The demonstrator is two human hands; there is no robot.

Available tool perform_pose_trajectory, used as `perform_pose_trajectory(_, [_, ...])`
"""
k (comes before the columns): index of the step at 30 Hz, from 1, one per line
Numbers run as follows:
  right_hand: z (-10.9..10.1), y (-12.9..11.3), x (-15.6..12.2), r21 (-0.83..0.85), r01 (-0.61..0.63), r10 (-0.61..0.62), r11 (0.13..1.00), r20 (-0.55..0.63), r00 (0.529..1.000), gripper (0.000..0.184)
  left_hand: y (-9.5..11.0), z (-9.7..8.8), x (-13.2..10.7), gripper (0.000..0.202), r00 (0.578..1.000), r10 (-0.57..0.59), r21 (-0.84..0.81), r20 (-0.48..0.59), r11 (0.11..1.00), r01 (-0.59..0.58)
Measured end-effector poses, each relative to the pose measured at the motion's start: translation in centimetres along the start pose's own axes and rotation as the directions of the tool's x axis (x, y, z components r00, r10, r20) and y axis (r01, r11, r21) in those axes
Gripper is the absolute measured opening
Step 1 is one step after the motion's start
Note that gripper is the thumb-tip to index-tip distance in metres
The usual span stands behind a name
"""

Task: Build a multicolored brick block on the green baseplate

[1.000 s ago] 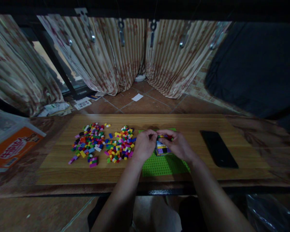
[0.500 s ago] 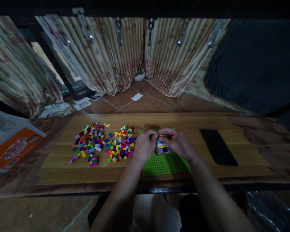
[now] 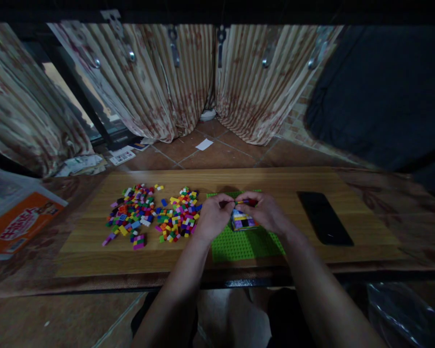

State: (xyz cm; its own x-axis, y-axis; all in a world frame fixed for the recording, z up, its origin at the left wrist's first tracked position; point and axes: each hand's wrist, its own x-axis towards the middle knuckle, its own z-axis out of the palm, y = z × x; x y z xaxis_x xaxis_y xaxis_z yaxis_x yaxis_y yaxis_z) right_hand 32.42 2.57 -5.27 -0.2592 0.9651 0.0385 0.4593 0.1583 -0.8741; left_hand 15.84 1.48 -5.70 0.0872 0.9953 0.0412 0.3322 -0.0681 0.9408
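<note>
Bent inward at the fingers of the left hand (image 3: 213,216) and right hand (image 3: 266,211), tips almost meeting; impossible to tell how tightly closed, or on which small piece, if any. Just below and slightly right of that meeting point, partly covered by the nearer right hand: brick structure (image 3: 242,220), front edge running left to right, long axis hidden. Beneath, green baseplate (image 3: 235,246); leftward on the bench (image 3: 108,261), loose bricks (image 3: 179,212); off right, black phone (image 3: 324,217).

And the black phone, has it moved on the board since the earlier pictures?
No. The black phone keeps its place and angle on the wooden board, right of the green baseplate; only the camera view shifted slightly.
</note>
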Motion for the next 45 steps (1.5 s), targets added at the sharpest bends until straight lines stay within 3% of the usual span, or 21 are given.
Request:
perform_pose_trajectory(8, [-0.1, 0.2, 0.4, 0.048, -0.012, 0.01, 0.999, 0.042, 0.999, 0.019, 0.4, 0.1, -0.3, 0.017, 0.998, 0.052, 0.114, -0.035, 0.992, -0.048])
perform_pose_trajectory(12, [-0.2, 0.5, 0.0, 0.145, -0.017, 0.012, 0.989, 0.033, 0.999, 0.026, 0.0, 0.1, -0.7, 0.017, 0.995, 0.096, 0.072, -0.021, 0.993, -0.095])
perform_pose_trajectory(14, [-0.5, 0.4, -0.2, 0.22, 0.008, 0.001, 0.976, -0.04, 0.999, 0.032, -0.5, 0.0, -0.7, 0.019, 0.996, 0.086, 0.017, 0.004, 0.996, -0.086])
perform_pose_trajectory(16, [-0.9, 0.2, -0.3, 0.295, 0.063, -0.004, 0.954, -0.196, 0.981, 0.033, -1.1, -0.5, -0.4, 0.024, 0.999, 0.047, -0.061, 0.005, 0.997, -0.046])
perform_pose_trajectory(18, [-1.3, 0.0, -0.2, 0.35, 0.134, 0.015, 0.927, -0.391, 0.92, 0.026, -1.5, -1.3, 0.0, 0.026, 0.999, -0.002, -0.138, -0.043, 0.99, -0.004])
perform_pose_trajectory(22, [-2.1, -0.2, 0.4, 0.372, 0.264, 0.073, 0.89, -0.687, 0.723, 0.019, -1.7, -3.5, 0.5, 0.027, 0.979, -0.041, -0.196, -0.202, 0.981, 0.001])
perform_pose_trajectory(27, [-1.9, -0.8, 0.7, 0.278, 0.371, 0.045, 0.886, -0.849, 0.527, 0.018, -1.0, -5.8, 0.4, 0.025, 0.933, -0.072, -0.285, -0.352, 0.958, -0.033])
perform_pose_trajectory(30, [-0.8, -2.0, 0.2, 0.127, 0.345, -0.056, 0.93, -0.878, 0.475, 0.023, -0.7, -6.8, 0.0, 0.025, 0.901, -0.077, -0.303, -0.427, 0.951, -0.062])
perform_pose_trajectory(31, [-0.2, -2.6, -0.1, 0.077, 0.328, -0.097, 0.941, -0.871, 0.481, 0.024, -0.6, -7.2, -0.1, 0.025, 0.887, -0.077, -0.301, -0.456, 0.951, -0.072])
perform_pose_trajectory(33, [1.3, -3.7, -0.9, -0.001, 0.311, -0.179, 0.95, -0.82, 0.544, 0.023, -0.5, -8.1, -0.5, 0.026, 0.854, -0.089, -0.299, -0.513, 0.951, -0.08])
perform_pose_trajectory(35, [3.1, -4.7, -1.9, -0.054, 0.328, -0.268, 0.943, -0.706, 0.655, 0.017, -0.4, -9.2, -0.8, 0.027, 0.805, -0.119, -0.319, -0.581, 0.943, -0.091])
perform_pose_trajectory(37, [5.1, -5.4, -2.7, -0.137, 0.365, -0.382, 0.921, -0.511, 0.77, 0.013, -0.4, -10.4, -1.1, 0.027, 0.752, -0.159, -0.362, -0.639, 0.925, -0.113])
perform_pose_trajectory(39, [7.0, -5.7, -3.0, -0.172, 0.415, -0.446, 0.893, -0.227, 0.866, 0.015, -0.5, -11.5, -1.5, 0.025, 0.703, -0.202, -0.418, -0.682, 0.896, -0.148])
perform_pose_trajectory(41, [8.5, -5.7, -2.9, -0.187, 0.407, -0.421, 0.894, -0.038, 0.906, 0.019, -0.6, -12.4, -1.8, 0.024, 0.678, -0.248, -0.475, -0.692, 0.863, -0.169])
perform_pose_trajectory(45, [10.4, -4.9, -2.1, -0.319, 0.299, -0.286, 0.899, 0.088, 0.954, 0.023, -0.8, -13.2, -2.4, 0.024, 0.685, -0.319, -0.572, -0.655, 0.802, -0.174])
